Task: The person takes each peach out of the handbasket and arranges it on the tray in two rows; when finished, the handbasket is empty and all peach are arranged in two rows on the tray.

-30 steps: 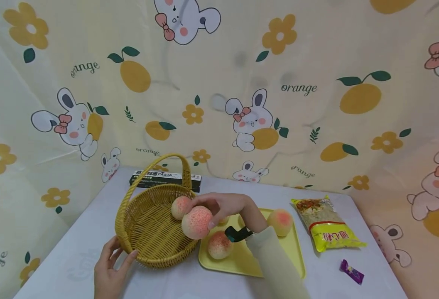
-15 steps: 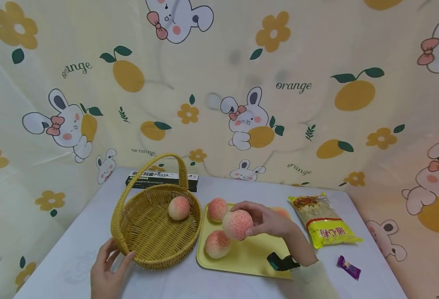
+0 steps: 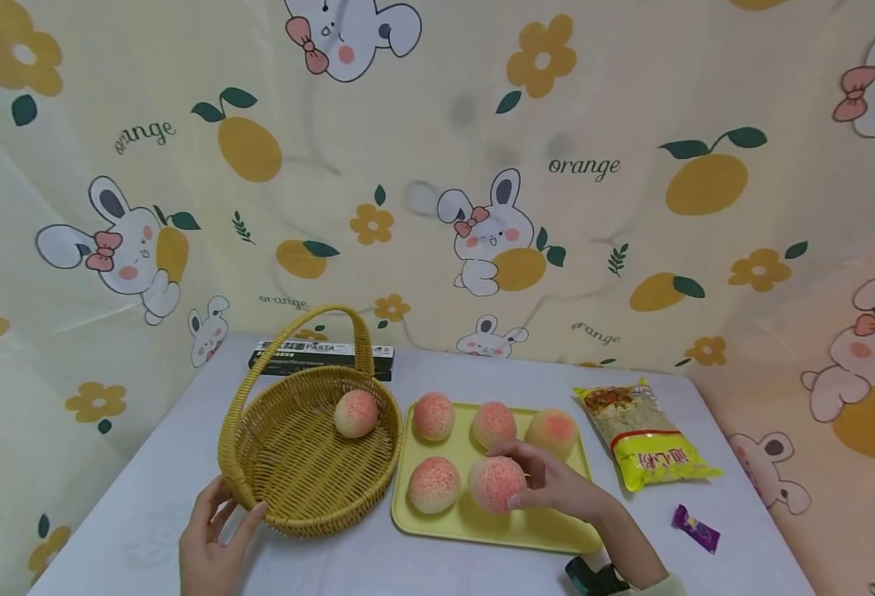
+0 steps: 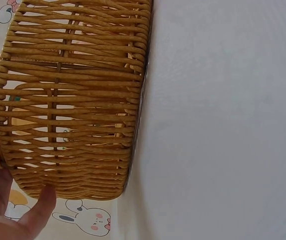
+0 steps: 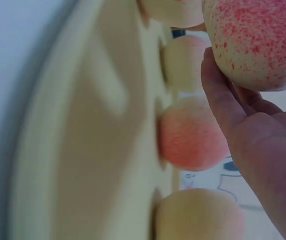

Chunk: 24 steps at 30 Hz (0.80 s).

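My right hand [image 3: 552, 484] holds a pink-and-cream peach [image 3: 497, 485] low over the front middle of the yellow tray [image 3: 482, 534]. In the right wrist view, that peach [image 5: 257, 45] sits in the fingers at upper right, apart from the tray surface [image 5: 98, 150]. Four-sided and shallow, the tray bears several other peaches, one [image 3: 434, 485] just left of the held one. My left hand [image 3: 217, 534] grips the wicker basket [image 3: 310, 521] at its near-left rim by the handle base, thumb against the outer wall [image 4: 73, 110]. One peach [image 3: 356, 414] lies inside the basket.
Behind the basket lies a dark pasta box [image 3: 323, 359]. A yellow food bag [image 3: 646, 434] is right of the tray, with a small purple wrapped snack [image 3: 696, 529] nearer the front. A printed curtain [image 3: 407, 165] hangs along the table's back.
My right hand has carried the peach from beside the basket's right rim rightward and down, over the tray. The left hand stays on the basket; the head view shifts slightly.
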Motion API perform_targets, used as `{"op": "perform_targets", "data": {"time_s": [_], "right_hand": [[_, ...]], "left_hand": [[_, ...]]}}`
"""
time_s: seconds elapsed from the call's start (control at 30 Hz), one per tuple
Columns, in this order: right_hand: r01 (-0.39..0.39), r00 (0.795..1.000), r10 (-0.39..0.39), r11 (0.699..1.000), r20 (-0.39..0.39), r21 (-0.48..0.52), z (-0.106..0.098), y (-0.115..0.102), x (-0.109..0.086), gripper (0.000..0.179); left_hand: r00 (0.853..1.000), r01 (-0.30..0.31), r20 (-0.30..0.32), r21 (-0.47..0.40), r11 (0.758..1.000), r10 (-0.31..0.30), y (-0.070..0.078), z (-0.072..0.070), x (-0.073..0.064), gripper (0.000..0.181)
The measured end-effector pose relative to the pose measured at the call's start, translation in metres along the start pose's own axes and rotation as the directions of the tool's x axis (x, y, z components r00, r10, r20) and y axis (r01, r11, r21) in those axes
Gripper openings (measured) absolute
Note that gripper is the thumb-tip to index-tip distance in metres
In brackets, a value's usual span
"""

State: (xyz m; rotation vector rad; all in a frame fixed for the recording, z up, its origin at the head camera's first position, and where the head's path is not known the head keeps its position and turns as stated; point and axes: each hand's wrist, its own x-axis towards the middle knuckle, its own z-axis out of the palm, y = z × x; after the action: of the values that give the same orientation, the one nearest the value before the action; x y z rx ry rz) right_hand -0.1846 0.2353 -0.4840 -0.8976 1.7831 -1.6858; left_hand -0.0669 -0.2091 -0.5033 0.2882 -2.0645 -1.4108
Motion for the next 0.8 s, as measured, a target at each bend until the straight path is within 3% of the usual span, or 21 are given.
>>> {"op": "perform_targets", "data": {"time_s": [0.37,0.8], "right_hand": [[-0.097,0.993,0.094,0.994,-0.068,-0.044,0.002,0.011,-0.001,0.053],[-0.127,0.988,0.116,0.985,-0.099,-0.115,0.001,0.021,-0.003,0.055]], "left_hand": [[1.0,0.007,0.001,0.011,1.0,-0.007,0.004,0.0,-0.001,0.06],[1.0,0.007,-0.004,0.01,1.0,-0.007,0.001,0.0,0.0,0.06]]}}
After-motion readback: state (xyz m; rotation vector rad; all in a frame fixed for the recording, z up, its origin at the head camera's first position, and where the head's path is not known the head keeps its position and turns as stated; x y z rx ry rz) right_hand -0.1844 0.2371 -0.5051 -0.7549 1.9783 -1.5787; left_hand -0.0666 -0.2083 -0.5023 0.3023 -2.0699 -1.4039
